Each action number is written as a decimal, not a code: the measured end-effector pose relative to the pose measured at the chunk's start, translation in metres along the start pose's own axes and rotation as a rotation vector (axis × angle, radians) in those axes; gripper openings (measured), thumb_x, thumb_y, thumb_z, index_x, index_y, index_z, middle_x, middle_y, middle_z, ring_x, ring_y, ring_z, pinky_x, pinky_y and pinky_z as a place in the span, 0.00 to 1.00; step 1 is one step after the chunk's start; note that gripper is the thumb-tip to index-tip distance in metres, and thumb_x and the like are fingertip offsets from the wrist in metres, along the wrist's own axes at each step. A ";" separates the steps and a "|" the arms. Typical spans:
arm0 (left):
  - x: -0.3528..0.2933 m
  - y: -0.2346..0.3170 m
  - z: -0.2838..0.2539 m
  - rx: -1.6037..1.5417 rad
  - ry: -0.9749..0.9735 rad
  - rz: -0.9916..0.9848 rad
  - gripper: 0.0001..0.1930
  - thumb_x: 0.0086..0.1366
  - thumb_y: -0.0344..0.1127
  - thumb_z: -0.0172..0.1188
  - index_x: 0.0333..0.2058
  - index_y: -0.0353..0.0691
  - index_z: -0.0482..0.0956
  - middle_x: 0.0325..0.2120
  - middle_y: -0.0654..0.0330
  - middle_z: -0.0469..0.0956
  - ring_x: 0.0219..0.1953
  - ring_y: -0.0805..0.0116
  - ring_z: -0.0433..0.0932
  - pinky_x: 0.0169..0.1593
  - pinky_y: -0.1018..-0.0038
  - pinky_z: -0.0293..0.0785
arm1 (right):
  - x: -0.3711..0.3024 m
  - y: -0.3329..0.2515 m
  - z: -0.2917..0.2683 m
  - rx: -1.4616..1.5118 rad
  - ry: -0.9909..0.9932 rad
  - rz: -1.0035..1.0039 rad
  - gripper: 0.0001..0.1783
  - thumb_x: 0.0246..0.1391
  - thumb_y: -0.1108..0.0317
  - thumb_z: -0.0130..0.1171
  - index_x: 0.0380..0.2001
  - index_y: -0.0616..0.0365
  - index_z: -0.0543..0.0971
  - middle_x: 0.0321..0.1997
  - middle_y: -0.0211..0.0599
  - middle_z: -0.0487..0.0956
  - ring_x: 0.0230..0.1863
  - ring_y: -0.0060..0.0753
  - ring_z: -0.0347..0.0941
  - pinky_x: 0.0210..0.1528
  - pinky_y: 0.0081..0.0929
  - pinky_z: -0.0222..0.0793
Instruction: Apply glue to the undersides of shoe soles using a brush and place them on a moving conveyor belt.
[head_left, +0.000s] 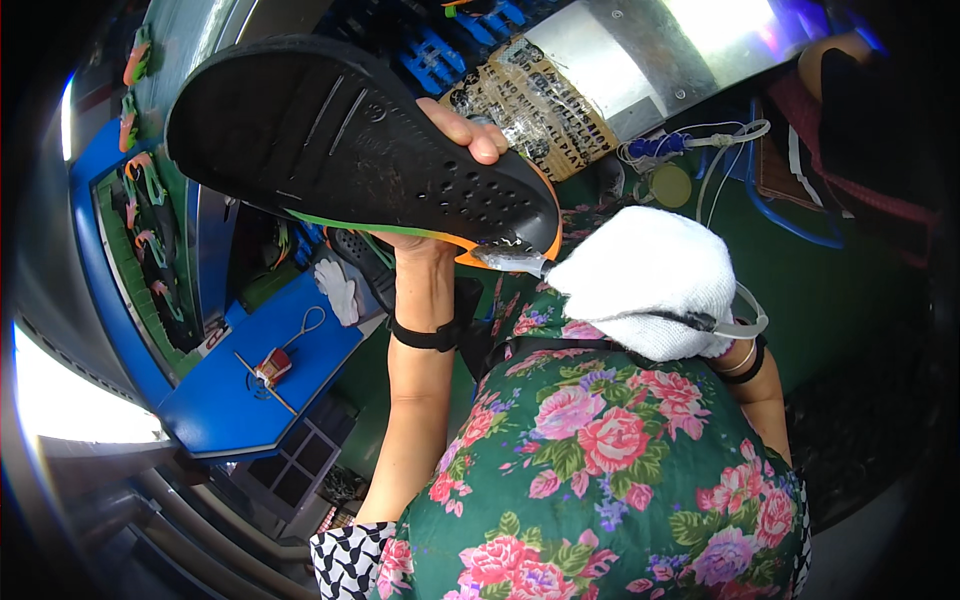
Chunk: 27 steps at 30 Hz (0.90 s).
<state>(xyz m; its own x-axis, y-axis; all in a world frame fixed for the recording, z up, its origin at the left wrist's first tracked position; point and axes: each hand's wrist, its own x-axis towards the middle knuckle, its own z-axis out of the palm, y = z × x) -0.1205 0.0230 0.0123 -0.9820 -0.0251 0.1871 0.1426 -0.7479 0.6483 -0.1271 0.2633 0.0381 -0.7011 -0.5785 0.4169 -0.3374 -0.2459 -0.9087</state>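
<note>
A large black shoe sole (350, 150), edged in green and orange, is raised in front of me, its toe end to the left. Small holes dot the heel end and slits cross the forefoot. My left hand (465, 130) is bare and wraps round it near the heel, fingers over the far edge. My right hand (650, 285) wears a white knitted glove, its fingers closed round a slim tool (515, 260) with a pale, translucent tip. That tip touches or nearly touches the sole's near edge at the heel. A clear tube (745, 325) loops beside the glove.
At lower left a blue table (225, 405) bears a small red box (272, 366) and white gloves (337, 290). Shoe parts (148, 240) lie along a green surface at far left. Taped cardboard (540, 105) adjoins a metal plate (660, 60); another person's maroon clothing (850, 150) shows at right.
</note>
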 end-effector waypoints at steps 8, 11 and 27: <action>0.004 -0.008 0.002 -0.048 0.003 0.042 0.46 0.57 0.74 0.60 0.43 0.24 0.76 0.34 0.47 0.80 0.40 0.53 0.81 0.49 0.59 0.76 | 0.005 0.002 0.003 0.056 -0.005 -0.046 0.09 0.37 0.76 0.72 0.27 0.54 0.87 0.32 0.39 0.87 0.35 0.40 0.84 0.37 0.32 0.78; 0.001 -0.005 -0.003 -0.039 0.053 0.001 0.48 0.56 0.77 0.58 0.44 0.24 0.76 0.35 0.46 0.79 0.40 0.53 0.80 0.48 0.59 0.75 | 0.010 -0.001 -0.005 0.050 0.053 0.054 0.09 0.37 0.78 0.71 0.26 0.55 0.86 0.33 0.40 0.86 0.35 0.41 0.84 0.37 0.33 0.78; 0.003 -0.002 -0.017 0.007 -0.038 -0.201 0.40 0.62 0.71 0.55 0.51 0.33 0.75 0.40 0.50 0.78 0.42 0.55 0.77 0.49 0.60 0.71 | 0.000 0.011 -0.006 0.157 0.076 0.140 0.08 0.44 0.79 0.71 0.30 0.58 0.86 0.36 0.40 0.86 0.36 0.35 0.84 0.38 0.28 0.79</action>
<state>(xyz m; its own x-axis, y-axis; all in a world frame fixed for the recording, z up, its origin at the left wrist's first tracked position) -0.1260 0.0131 -0.0005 -0.9855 0.1493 0.0806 -0.0550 -0.7306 0.6806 -0.1349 0.2653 0.0278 -0.7815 -0.5569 0.2814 -0.1353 -0.2890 -0.9477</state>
